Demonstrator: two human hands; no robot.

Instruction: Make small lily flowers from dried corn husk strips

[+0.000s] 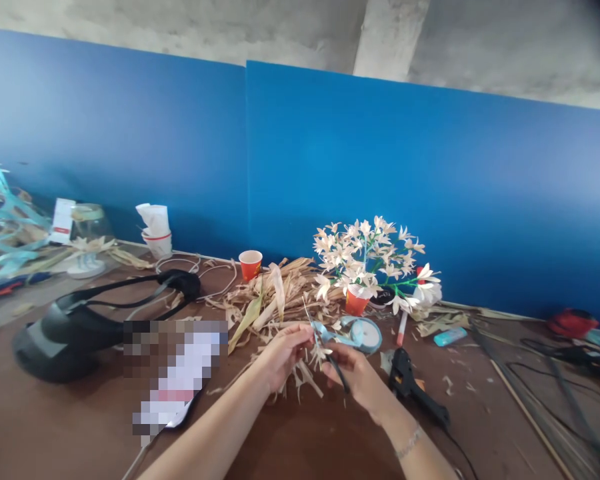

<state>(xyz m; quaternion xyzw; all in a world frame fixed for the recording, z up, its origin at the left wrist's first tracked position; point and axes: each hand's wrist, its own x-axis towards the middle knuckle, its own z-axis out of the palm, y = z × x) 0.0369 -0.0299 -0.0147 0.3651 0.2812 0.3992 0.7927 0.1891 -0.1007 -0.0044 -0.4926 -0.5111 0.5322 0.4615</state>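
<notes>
Fingers closed in a pinch, my left hand [287, 350] holds a small pale flower [321, 352] of dried husk, partly hidden between the two hands. My right hand [355, 373] grips a pair of scissors [339, 375] by the black handle. The thin blades point up and left, passing close to my left fingertips. Below both hands lie scattered husk strips [305, 383]. Just beyond them is a spool of light blue ribbon [367, 335]. Behind it, a bunch of pale flowers [365, 257] on green stems stands in an orange paper cup [357, 303].
A black glue gun [415, 387] lies right of my right hand. At the back is a heap of dried husks [280, 287] beside another orange cup [251, 266]. A phone [185, 380] and black headset [70, 333] lie left. Cables and sticks [525, 413] are right.
</notes>
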